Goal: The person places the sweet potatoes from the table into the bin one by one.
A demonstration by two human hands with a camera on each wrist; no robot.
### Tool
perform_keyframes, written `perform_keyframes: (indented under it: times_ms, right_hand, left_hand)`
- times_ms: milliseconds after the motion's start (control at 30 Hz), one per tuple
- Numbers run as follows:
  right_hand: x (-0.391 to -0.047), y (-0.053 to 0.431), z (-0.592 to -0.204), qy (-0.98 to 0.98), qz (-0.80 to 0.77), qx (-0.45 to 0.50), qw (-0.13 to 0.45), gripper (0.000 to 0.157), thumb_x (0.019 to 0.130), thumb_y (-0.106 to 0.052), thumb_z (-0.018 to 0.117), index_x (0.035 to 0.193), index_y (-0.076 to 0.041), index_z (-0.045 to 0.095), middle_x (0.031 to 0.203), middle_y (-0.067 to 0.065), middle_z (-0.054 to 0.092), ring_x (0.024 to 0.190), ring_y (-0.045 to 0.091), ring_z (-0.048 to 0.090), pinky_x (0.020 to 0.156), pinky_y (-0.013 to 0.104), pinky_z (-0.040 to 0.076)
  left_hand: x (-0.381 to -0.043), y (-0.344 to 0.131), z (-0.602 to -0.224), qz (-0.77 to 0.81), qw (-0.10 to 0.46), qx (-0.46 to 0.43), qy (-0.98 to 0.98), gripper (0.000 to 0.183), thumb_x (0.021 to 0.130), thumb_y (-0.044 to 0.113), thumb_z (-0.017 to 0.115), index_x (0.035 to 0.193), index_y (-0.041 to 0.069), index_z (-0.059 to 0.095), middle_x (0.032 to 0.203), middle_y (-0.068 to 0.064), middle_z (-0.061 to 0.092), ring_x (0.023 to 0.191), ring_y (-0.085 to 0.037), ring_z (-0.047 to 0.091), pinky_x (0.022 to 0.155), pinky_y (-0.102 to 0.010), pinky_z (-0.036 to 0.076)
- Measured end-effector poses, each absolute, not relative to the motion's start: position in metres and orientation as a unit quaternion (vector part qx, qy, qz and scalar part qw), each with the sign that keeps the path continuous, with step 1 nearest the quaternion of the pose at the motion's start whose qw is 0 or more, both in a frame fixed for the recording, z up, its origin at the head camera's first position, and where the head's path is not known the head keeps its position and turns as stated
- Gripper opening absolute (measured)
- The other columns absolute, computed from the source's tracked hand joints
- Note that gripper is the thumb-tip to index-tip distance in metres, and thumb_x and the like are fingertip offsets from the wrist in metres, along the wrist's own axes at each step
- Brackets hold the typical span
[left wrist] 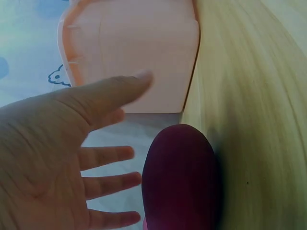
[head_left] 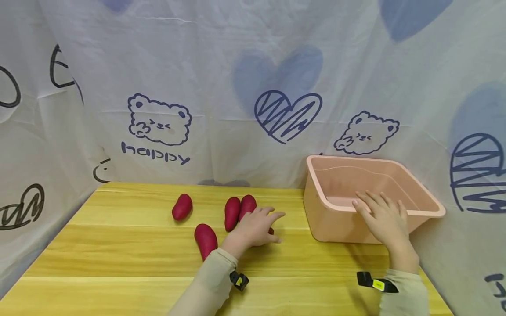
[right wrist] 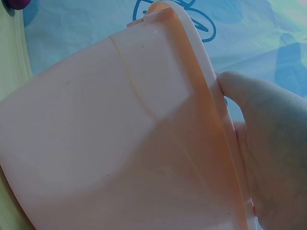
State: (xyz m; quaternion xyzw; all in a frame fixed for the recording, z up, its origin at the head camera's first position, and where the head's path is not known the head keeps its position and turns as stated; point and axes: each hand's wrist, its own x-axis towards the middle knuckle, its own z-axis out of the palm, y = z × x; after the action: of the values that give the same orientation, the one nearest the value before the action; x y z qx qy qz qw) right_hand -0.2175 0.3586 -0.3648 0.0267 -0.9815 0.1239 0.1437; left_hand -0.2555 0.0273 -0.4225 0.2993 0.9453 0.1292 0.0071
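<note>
In the head view my left hand (head_left: 254, 228) hovers over the table with its fingers spread, above a dark red sweet potato (head_left: 271, 231) that it mostly hides. The left wrist view shows that hand with straight fingers beside a sweet potato (left wrist: 180, 177), holding nothing. My right hand (head_left: 385, 219) rests on the near rim of a pink plastic bin (head_left: 336, 224), fingers extended over its inside. Seen from the right wrist, the thumb touches the bin's rim (right wrist: 216, 103); the other fingers are mostly hidden.
More sweet potatoes lie left of my left hand: one (head_left: 182, 207) at the back, one (head_left: 206, 241) nearer, and two (head_left: 232, 213) side by side. A printed cloth (head_left: 221, 145) hangs behind the wooden table (head_left: 118, 245) and along its sides.
</note>
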Motion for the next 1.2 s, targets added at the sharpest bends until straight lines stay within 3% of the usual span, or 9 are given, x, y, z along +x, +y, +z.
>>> perform_keyframes:
  times_ms: [367, 867, 1200]
  right_hand:
    - [-0.218, 0.360, -0.366, -0.981, 0.125, 0.028, 0.143, 0.062, 0.101, -0.057, 0.031, 0.146, -0.018, 0.044, 0.152, 0.021, 0.039, 0.141, 0.049, 0.024, 0.110, 0.073, 0.001]
    - [-0.217, 0.358, -0.365, -0.981, 0.124, 0.025, 0.146, 0.062, 0.100, -0.058, 0.031, 0.146, -0.017, 0.044, 0.151, 0.021, 0.040, 0.140, 0.049, 0.024, 0.110, 0.072, 0.001]
    - [-0.217, 0.357, -0.365, -0.982, 0.123, 0.019, 0.145, 0.064, 0.100, -0.059, 0.031, 0.146, -0.017, 0.044, 0.151, 0.022, 0.040, 0.141, 0.048, 0.024, 0.110, 0.072, 0.001]
  left_hand:
    - [-0.254, 0.024, -0.427, 0.109, 0.047, 0.281, 0.953, 0.071, 0.083, 0.031, 0.076, 0.146, 0.029, 0.043, 0.146, -0.006, 0.048, 0.128, -0.030, 0.049, 0.098, -0.051, 0.047]
    - [-0.254, 0.025, -0.435, 0.096, 0.068, 0.276, 0.954, 0.070, 0.081, 0.020, 0.078, 0.143, 0.030, 0.047, 0.134, -0.003, 0.055, 0.115, -0.026, 0.059, 0.088, -0.047, 0.051]
    - [-0.255, 0.026, -0.438, 0.092, 0.070, 0.276, 0.954, 0.070, 0.080, 0.017, 0.079, 0.142, 0.029, 0.049, 0.124, -0.002, 0.060, 0.104, -0.024, 0.062, 0.077, -0.039, 0.053]
